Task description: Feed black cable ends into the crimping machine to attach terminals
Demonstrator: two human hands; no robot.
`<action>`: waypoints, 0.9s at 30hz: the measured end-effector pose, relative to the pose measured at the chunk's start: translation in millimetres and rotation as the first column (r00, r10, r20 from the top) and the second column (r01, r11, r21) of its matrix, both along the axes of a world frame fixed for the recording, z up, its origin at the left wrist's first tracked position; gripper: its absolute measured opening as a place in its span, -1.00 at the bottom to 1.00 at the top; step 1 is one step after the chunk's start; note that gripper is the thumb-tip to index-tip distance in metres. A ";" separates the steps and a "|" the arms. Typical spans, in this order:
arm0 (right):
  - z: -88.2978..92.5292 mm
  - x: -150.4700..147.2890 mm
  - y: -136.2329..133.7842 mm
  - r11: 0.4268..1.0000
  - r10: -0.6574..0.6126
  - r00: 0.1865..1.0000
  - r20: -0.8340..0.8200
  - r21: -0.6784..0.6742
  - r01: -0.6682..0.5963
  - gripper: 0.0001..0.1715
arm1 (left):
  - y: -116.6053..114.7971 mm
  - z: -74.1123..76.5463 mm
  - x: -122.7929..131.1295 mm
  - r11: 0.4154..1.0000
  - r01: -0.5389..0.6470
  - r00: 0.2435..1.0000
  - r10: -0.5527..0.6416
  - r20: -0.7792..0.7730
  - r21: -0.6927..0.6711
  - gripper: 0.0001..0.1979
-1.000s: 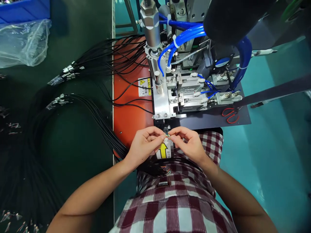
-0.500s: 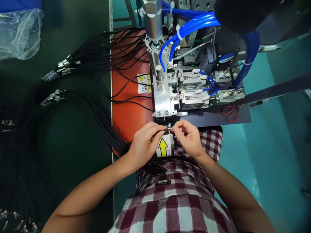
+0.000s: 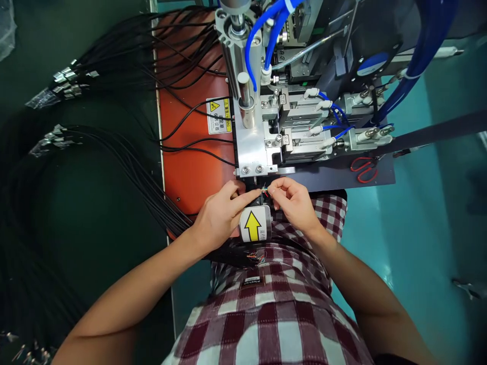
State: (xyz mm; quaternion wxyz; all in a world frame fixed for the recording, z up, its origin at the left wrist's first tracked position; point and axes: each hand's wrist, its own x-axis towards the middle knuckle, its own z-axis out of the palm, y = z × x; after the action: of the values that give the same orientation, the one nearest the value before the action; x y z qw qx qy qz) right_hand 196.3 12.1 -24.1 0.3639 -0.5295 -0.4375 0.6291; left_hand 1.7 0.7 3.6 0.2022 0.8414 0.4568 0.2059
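Thin coloured wires [image 3: 265,190] stick out between my two hands, just below the front of the metal press head. My left hand [image 3: 216,215] is closed, one digit stretched out to the wire ends and the others curled; what lies beneath it is hidden. With thumb and index finger, my right hand [image 3: 292,203] pinches the wires from the other side. Under the fingertips is a small dark fixture [image 3: 255,204], partly covered by my left hand. A white label with a yellow arrow [image 3: 252,225] lies just below them.
The metal press head [image 3: 251,144] with blue air tubes [image 3: 272,45] stands right above my hands. Black cable bundles [image 3: 125,152] spread left over the orange cover [image 3: 190,180]. Red-handled scissors [image 3: 364,170] lie at the right. More stripped cables [image 3: 254,257] rest across my lap.
My left hand has shifted from a thumb-and-finger pinch on the black cable to one digit stretched against the wires. My right hand keeps its pinch. The view has shifted, moving the machine up.
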 end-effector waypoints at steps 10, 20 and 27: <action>2.3 2.2 -0.4 1.000 0.004 1.000 0.008 -0.003 -0.004 -0.71 | -0.2 -1.1 0.7 1.000 0.000 1.000 0.000 -0.004 0.000 -0.68; -1.9 1.6 -5.5 0.996 0.002 0.995 0.104 0.087 -0.012 -0.77 | -1.4 0.1 1.3 0.999 -0.008 0.991 0.012 -0.136 0.031 -0.66; -2.5 0.7 -6.5 0.993 -0.008 0.980 0.198 0.116 -0.015 -0.80 | -1.5 2.2 4.0 0.989 0.052 0.969 -0.016 -0.248 0.139 -0.67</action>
State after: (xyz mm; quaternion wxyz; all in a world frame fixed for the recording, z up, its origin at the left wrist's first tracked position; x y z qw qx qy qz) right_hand 197.0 5.6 -26.7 0.3479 -0.5666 -0.5085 0.5472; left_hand 5.6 -0.8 5.8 0.0859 0.8806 0.4478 0.1291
